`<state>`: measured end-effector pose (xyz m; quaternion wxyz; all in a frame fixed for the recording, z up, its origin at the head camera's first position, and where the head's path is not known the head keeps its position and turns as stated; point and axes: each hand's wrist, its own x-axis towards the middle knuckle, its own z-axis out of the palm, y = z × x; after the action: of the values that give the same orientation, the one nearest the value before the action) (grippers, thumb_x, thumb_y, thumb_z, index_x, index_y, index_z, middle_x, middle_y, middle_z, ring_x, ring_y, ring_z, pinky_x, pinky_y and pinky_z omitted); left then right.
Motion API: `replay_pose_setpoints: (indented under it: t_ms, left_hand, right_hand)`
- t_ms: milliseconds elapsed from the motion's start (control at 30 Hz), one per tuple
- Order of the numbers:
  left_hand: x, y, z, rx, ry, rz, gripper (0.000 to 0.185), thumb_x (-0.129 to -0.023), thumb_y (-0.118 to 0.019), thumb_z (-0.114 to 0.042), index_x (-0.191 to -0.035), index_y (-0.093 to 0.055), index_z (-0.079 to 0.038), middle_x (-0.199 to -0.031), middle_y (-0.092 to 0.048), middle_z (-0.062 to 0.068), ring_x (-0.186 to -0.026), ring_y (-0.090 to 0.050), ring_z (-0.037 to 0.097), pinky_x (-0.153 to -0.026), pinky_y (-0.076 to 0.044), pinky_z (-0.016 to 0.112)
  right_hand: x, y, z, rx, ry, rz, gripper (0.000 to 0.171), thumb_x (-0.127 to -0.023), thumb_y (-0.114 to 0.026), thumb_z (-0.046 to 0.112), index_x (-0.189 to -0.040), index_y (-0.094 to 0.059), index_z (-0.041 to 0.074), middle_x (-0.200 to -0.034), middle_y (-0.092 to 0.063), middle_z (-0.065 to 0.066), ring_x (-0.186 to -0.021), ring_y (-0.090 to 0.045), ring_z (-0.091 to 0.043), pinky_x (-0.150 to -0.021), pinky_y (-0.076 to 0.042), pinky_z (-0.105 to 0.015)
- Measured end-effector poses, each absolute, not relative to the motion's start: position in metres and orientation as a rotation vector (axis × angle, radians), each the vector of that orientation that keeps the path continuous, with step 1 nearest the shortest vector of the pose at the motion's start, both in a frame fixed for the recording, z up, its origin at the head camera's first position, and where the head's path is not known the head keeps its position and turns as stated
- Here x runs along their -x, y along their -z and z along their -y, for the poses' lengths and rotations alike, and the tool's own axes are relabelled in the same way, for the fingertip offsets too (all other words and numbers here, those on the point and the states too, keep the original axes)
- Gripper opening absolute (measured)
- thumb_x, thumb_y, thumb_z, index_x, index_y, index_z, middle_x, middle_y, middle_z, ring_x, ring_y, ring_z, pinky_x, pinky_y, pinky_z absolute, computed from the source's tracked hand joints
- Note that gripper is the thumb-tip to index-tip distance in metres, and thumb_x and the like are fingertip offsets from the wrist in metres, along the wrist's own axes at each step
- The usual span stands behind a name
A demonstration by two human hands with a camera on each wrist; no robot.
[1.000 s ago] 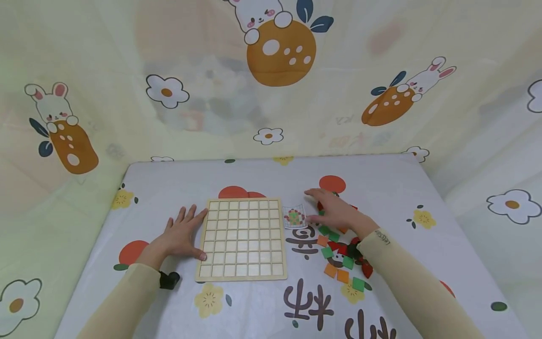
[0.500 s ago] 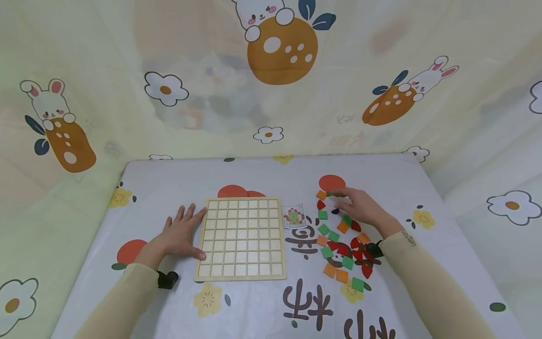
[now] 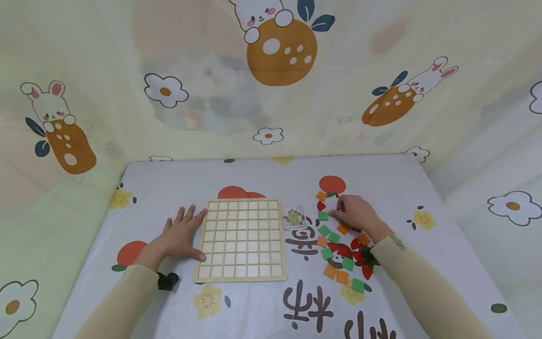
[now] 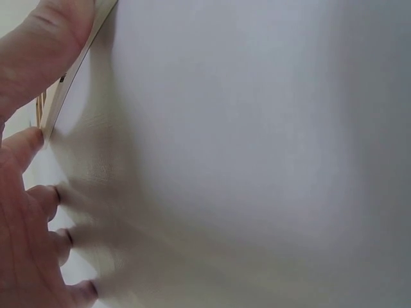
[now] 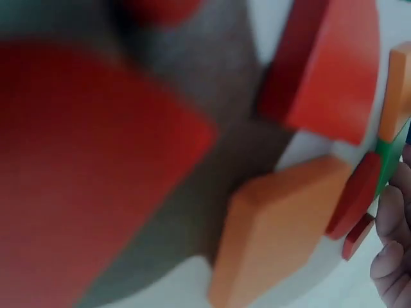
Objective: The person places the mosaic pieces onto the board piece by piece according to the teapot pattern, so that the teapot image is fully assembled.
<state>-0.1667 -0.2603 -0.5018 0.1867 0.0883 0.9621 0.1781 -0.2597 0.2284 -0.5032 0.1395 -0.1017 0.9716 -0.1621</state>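
Note:
A square wooden grid board [image 3: 241,239] lies flat, its cells bare. My left hand [image 3: 179,238] is spread at its left edge, the thumb and index fingertips right at the rim; the left wrist view also has the thumb [image 4: 45,48] by that edge. My right hand [image 3: 355,214] is low over scattered tiles, fingers curled down to the thumb. It pinches a dark blue piece [image 5: 408,135], mostly hidden by the fingers. Around it are green tiles [image 3: 334,237], orange tiles [image 3: 342,276] and red curved-edge pieces [image 3: 321,205].
Right of the board lies a small card [image 3: 294,216] printed with a coloured pattern on a grid. A white patterned cloth [image 3: 250,310] covers the table. Behind it hangs a curtain [image 3: 220,113] with rabbits and flowers.
My right hand first drew right from beside the card, then came down over the tiles, fingers curling in; the dark blue piece is now covered in the head view. The left hand stays put.

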Motion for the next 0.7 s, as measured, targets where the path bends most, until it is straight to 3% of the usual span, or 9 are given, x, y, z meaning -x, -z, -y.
replay_pose_setpoints:
  t_ms: [300, 500, 700]
  left_hand:
    - [0.1658, 0.5052, 0.2620, -0.243, -0.495, -2.723, 0.128, -0.052, -0.087, -0.055, -0.154, -0.018, -0.017, -0.158, -0.003, 0.020, -0.142, 0.007, 0.045, -0.106, 0.001, 0.070]
    - [0.1658, 0.5043, 0.2614, -0.243, -0.501, -2.725, 0.128, -0.052, -0.087, -0.054, -0.153, -0.019, -0.016, -0.158, -0.004, 0.020, -0.142, 0.006, 0.045, -0.106, 0.001, 0.070]
    - [0.1666, 0.5038, 0.2610, -0.240, -0.506, -2.720, 0.128, -0.052, -0.087, -0.055, -0.153, -0.018, -0.017, -0.158, -0.003, 0.019, -0.142, 0.007, 0.044, -0.106, 0.001, 0.070]
  right_hand:
    - [0.2585, 0.5001, -0.2263, 0.452, 0.543, -2.760, 0.024, -0.088, -0.068, 0.012, -0.111, -0.063, 0.005, -0.089, -0.059, -0.006, -0.083, -0.052, -0.023, -0.079, -0.050, -0.038]
    - [0.2593, 0.5015, -0.2310, 0.436, 0.561, -2.762, 0.022, -0.087, -0.070, 0.016, -0.105, -0.064, 0.004, -0.084, -0.057, -0.005, -0.079, -0.050, -0.022, -0.073, -0.048, -0.034]
    - [0.2601, 0.5038, -0.2320, 0.446, 0.584, -2.758, 0.020, -0.086, -0.071, 0.016, -0.102, -0.065, 0.005, -0.086, -0.059, -0.005, -0.079, -0.051, -0.022, -0.076, -0.050, -0.036]
